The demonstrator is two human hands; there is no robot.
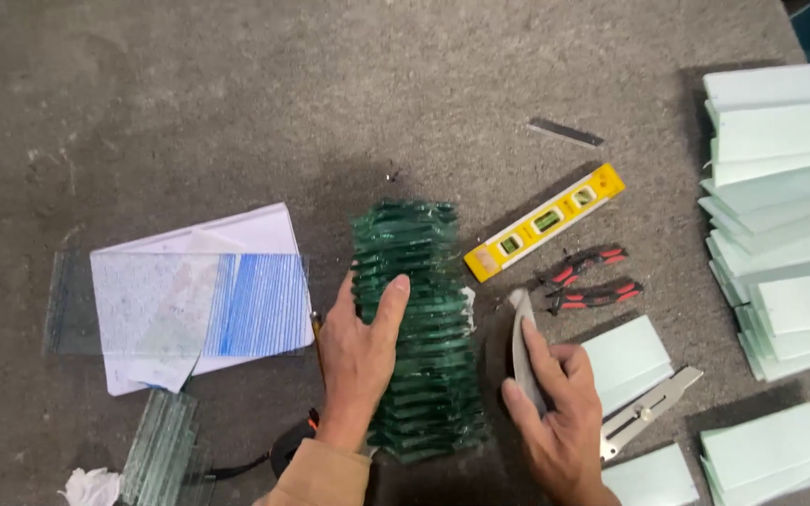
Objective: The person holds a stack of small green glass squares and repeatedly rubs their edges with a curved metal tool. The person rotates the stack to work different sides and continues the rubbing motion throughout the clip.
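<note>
My left hand [356, 361] presses against the left side of a tall stack of small green-edged glass pieces [416, 323] standing on the grey surface, thumb laid over its top. My right hand [555, 412] is just right of the stack and holds a single thin glass piece [520, 337] upright on its edge, fingers wrapped around its lower part. The held piece stands apart from the stack by a narrow gap.
A yellow spirit level [546, 221], red-handled pliers [591, 279] and a metal cutter tool [649, 408] lie right of the stack. Piles of pale glass rectangles [780, 215] fill the right side. Papers under a glass sheet [194, 300] lie left, more glass strips [159, 448] below.
</note>
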